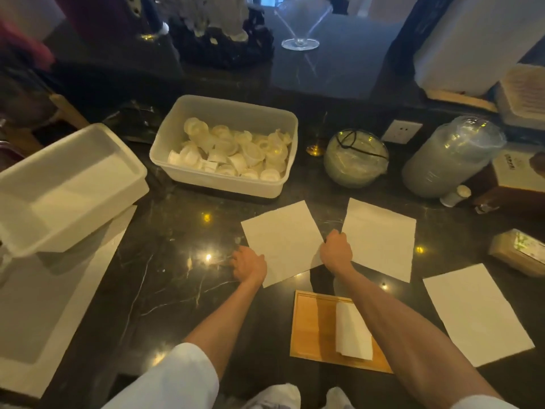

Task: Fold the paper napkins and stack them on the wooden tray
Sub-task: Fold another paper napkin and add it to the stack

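Tray (312, 329) below napkin (283, 240) between hands.

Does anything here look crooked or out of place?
Mostly the empty white tub at the left: it sits tilted, propped on another container rather than flat on the counter. The three unfolded napkins lie at mismatched angles. Nothing looks spilled or torn.

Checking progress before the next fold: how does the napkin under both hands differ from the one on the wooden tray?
The napkin under both hands lies open and flat on the dark counter; the napkin on the wooden tray is folded into a narrow strip. The open one shows far more area. The left hand and right hand rest on the open one's edges; nothing touches the folded one. Both are plain white paper.
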Tool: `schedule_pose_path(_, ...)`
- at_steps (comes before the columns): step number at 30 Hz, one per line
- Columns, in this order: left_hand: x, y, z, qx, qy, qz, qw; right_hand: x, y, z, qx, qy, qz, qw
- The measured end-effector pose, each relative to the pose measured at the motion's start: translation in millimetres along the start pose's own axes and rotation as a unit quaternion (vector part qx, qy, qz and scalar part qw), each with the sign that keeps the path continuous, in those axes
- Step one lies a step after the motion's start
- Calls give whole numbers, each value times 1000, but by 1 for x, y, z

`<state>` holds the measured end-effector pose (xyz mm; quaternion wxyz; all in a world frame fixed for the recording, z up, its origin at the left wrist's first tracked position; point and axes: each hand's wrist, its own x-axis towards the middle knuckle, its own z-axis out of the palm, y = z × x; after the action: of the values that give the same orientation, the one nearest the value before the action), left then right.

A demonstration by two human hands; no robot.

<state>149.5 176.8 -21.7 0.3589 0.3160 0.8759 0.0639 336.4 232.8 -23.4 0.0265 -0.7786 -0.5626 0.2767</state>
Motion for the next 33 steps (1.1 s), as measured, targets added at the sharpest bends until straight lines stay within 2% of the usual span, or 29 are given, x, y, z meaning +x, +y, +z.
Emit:
schedule_pose_path(3,1,5,3,11,-16,-8,1000,2,2,0,0,-7,0,1000)
schedule_pose_path(7,5,8,3,-26,-39,-20,999,-1,4,-2,5,-16,-2,1000)
schedule_pose_path(9,6,8,-3,-94,-38,25,995,-4,4,-7,59,-19,1,998)
schedule_pose_path(11,5,8,-16,-220,-65,92,969,-10,7,-16,158,-27,4,987)
schedule_pose_path(13,2,15,-39,-284,-90,150,943,-23,18,-27,231,-74,-6,970)
schedule_pose_path(16,-11,45,-81,-262,-103,252,926,-45,45,-39,223,-171,-31,959)
schedule_pose_path(18,-29,72,-108,-199,-167,321,911,-52,58,-50,251,-154,-61,954)
schedule_pose_path(21,-66,105,-138,-54,-252,410,875,-51,50,-85,283,-95,-164,940)
schedule_pose_path(24,-103,127,-159,12,-279,466,840,-52,23,-125,317,-148,-217,911)
schedule_pose_path(27,-132,137,-176,23,-300,493,816,-57,9,-152,357,-219,-249,873)
schedule_pose_path(30,-144,140,-192,19,-330,502,799,-68,10,-165,376,-200,-259,867)
schedule_pose_path(32,-141,139,-199,-68,-379,486,785,-73,16,-173,385,-181,-250,870)
schedule_pose_path(33,-138,136,-199,-163,-392,464,778,-75,20,-177,391,-173,-246,870)
